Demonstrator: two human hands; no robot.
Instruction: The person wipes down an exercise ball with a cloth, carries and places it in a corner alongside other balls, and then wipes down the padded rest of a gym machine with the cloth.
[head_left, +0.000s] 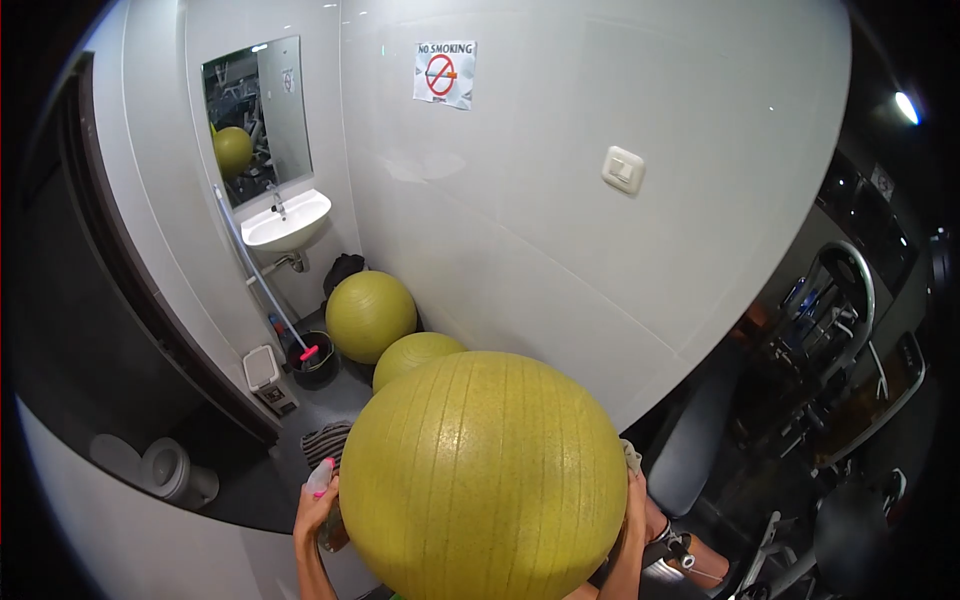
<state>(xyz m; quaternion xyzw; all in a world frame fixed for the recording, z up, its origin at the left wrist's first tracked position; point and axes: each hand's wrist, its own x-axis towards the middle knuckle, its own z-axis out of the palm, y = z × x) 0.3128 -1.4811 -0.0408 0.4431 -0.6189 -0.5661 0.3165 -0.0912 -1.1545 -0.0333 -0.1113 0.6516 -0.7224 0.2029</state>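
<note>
A large yellow-green exercise ball fills the lower middle of the head view, held up between my two hands. At its left side, my left hand is closed around a clear spray bottle with a pink nozzle and rests against the ball. My right hand presses on the ball's right side, its fingers partly hidden. A pale cloth shows at that hand's fingertips. Behind the held ball, two more exercise balls, a nearer one and a farther one, rest along the wall.
A sink hangs under a mirror. Below stand a mop, a black bucket and a bin. A striped mat lies nearby. A toilet is left; gym equipment stands right.
</note>
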